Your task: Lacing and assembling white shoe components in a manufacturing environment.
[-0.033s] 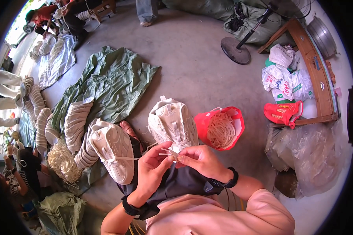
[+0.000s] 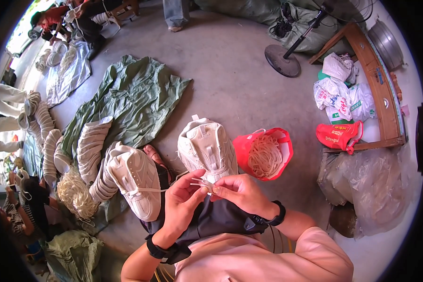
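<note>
Over my lap, my left hand (image 2: 185,195) and my right hand (image 2: 237,190) meet with fingertips pinched on a thin pale shoelace (image 2: 201,181). Its short ends poke out between my fingers. A white shoe upper (image 2: 203,141) lies just beyond my hands, its lower end close to my fingertips. To the left rests a second white shoe upper (image 2: 135,181), and a lace crosses it and runs toward my left hand. Right of the middle, a red bag (image 2: 287,157) stands open, full of coiled pale laces (image 2: 266,157).
On the left are stacked shoe uppers (image 2: 93,148), a bundle of laces (image 2: 75,192) and a green tarp (image 2: 136,98). At right lie a wooden frame (image 2: 383,89), plastic bags (image 2: 336,96) and a fan stand base (image 2: 282,61). Other people work at far left.
</note>
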A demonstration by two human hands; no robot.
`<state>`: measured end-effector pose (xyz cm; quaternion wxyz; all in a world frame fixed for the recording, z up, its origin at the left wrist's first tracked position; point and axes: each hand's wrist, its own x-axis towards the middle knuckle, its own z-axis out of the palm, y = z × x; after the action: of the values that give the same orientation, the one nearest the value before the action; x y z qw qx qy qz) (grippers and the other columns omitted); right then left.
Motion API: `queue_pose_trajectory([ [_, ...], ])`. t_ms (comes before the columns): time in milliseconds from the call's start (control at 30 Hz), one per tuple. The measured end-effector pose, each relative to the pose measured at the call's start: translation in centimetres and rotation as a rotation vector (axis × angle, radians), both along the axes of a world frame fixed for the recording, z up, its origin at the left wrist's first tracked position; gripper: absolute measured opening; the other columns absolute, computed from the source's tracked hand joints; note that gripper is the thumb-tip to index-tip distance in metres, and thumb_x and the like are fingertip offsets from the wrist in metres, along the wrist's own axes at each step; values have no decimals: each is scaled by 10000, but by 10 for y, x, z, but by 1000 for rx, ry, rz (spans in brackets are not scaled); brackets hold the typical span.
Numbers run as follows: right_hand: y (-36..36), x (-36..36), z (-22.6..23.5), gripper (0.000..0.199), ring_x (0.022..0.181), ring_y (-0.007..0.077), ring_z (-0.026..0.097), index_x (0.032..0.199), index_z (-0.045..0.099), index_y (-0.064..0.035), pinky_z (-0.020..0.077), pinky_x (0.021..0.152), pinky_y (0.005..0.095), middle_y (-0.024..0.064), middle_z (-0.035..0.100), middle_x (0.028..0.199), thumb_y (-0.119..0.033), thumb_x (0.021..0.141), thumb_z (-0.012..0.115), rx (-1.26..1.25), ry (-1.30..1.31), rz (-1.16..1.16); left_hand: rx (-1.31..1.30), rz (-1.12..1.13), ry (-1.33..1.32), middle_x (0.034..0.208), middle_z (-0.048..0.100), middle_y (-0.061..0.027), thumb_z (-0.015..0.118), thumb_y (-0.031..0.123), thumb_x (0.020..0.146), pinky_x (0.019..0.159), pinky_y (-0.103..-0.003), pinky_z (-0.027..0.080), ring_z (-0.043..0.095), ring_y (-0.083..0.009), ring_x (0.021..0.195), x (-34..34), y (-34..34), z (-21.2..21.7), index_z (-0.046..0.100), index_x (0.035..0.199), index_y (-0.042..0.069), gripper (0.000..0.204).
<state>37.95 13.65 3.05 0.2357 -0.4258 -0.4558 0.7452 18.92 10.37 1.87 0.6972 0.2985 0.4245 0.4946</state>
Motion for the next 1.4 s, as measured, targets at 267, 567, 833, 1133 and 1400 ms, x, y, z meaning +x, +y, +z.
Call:
queue_pose_trajectory([
  [267,-3,-3,2,210,873,99,674,1057,666,57,527,779,235,64,706,936,-126,982,595,4,9,-29,-48,74,-111,1002,624,-27,664,-1,902,773,-224,496,609,-92,920,1,0,-8,494,1345,-18,475],
  [567,-5,-3,1,203,895,104,677,1061,664,59,525,805,236,75,715,958,-109,984,582,-2,19,-20,-130,63,-108,976,647,-37,656,33,914,719,-228,469,584,-81,794,2,-2,-6,605,1174,-7,267],
  [833,-9,-2,-2,214,896,95,671,1069,660,65,523,801,233,74,716,956,-115,988,578,19,32,-58,-122,75,-128,945,655,-47,633,49,937,718,-231,474,588,-89,773,2,-3,-14,620,1049,-1,123],
  [1133,-9,11,-13,234,876,72,644,1091,642,68,524,760,243,69,715,972,-131,997,564,295,-118,-222,-150,84,-210,859,640,-87,594,84,953,597,-237,450,568,-109,678,5,-2,-5,574,947,29,59],
  [1400,5,21,0,124,651,6,467,1041,574,-28,410,597,183,39,659,941,-139,1013,528,2,160,-210,-286,-30,-256,751,588,-49,603,86,939,439,-187,307,452,-56,516,7,-6,4,575,928,58,41],
])
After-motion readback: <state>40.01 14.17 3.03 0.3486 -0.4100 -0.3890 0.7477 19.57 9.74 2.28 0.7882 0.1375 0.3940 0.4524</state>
